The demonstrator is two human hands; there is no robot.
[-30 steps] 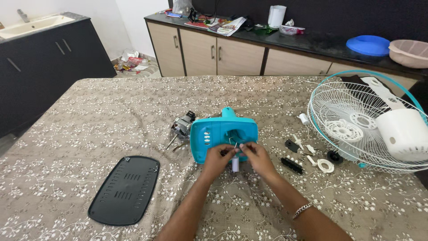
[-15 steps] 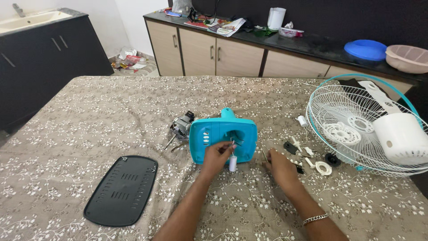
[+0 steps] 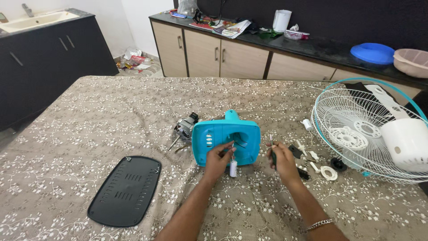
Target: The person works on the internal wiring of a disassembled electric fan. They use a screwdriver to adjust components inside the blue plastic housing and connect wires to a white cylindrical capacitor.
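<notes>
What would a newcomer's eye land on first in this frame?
The bright turquoise fan housing at the table's centre, with the left hand touching its front, where a small white cylinder hangs on wires. Just right of it, the right hand holds a screwdriver. At the far right lies a large white wire fan guard, with small loose parts scattered beside it.

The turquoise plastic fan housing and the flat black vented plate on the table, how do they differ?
The turquoise plastic fan housing stands upright on its edge; the flat black vented plate lies flat on the floral tablecloth. The housing is bright, boxy and deep, the plate dark and thin. The left hand touches the housing; the plate lies apart, untouched. Both have rounded corners and slot openings.
</notes>
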